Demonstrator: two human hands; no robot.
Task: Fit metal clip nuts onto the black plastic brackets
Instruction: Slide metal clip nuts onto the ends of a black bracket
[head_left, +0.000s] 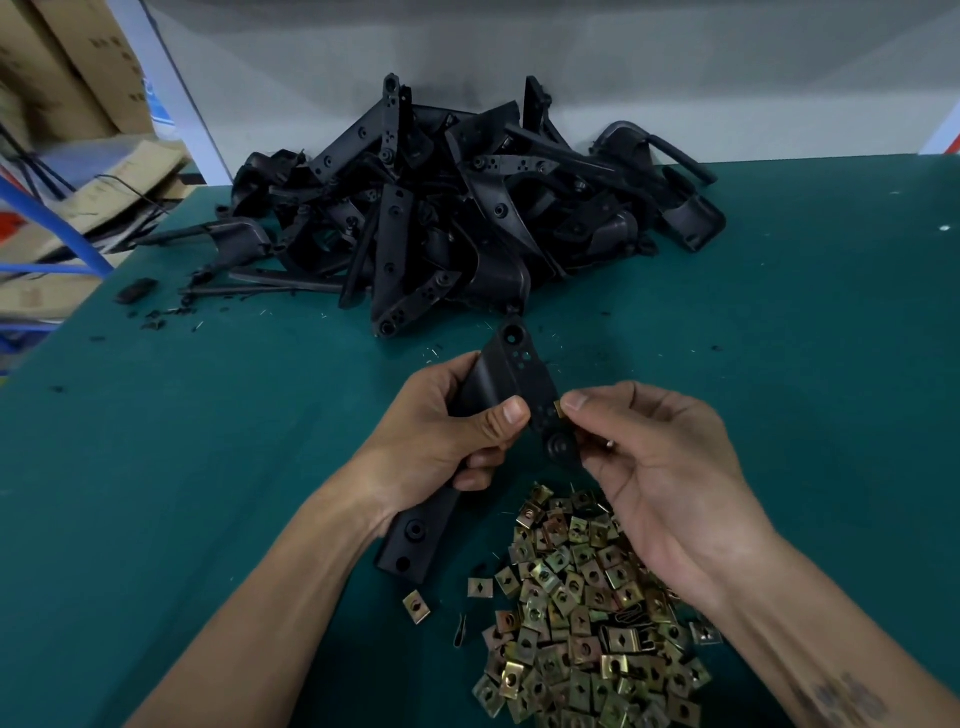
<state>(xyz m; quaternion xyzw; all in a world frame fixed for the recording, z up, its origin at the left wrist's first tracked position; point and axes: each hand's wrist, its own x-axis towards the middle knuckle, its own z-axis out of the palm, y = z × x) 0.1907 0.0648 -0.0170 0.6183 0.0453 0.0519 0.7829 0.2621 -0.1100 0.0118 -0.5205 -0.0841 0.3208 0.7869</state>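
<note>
above the green desk (156, 441), item in work: black bracket (511, 374), gripped by left hand (441, 436), fingers curled round it to steady its edge. right hand (660, 467) pinches a clip nut (559, 409) against that edge, likely mid-fit. stock, no containers: loose nut heap (587, 613) near; bracket pile (441, 208) behind.

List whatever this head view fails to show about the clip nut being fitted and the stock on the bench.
- Small brass-coloured metal clip nut: mostly hidden by the right hand fingers; seating unclear.
- Held black plastic bracket: its middle is covered by the left hand.
- Pile of loose metal clip nuts: cut off by the bottom edge.
- Heap of black brackets: tangled, uncountable.
</note>
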